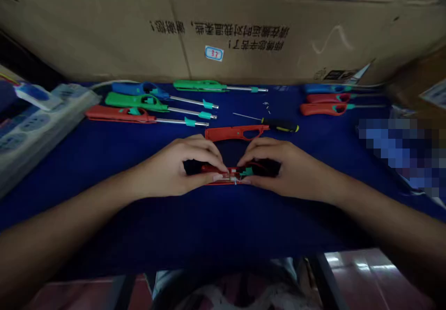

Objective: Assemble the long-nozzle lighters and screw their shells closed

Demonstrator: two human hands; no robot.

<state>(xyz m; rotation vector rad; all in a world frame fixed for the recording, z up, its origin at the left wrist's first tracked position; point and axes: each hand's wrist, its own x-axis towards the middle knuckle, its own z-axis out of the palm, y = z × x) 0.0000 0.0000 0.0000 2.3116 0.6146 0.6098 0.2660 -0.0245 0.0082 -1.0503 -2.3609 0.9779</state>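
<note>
Between my hands lies an opened red lighter half (209,183), its inner parts exposed. A green trigger (247,171) shows at its right side. My left hand (181,166) pinches the left part of this half, thumb in front and fingers behind. From the right, my right hand (278,168) has thumb and fingers closed about the part near the green trigger. My fingers cover much of the inside. Just beyond my fingertips rests a loose red casing half (237,133). Behind it is a black and yellow screwdriver (280,125).
Several long-necked lighters lie at the back left, among them a red lighter (118,113). More lie at the back right, near a blue lighter (322,88). Small screws (267,106) sit behind the screwdriver. A power strip (38,124) borders the left; a cardboard box (121,36) stands behind.
</note>
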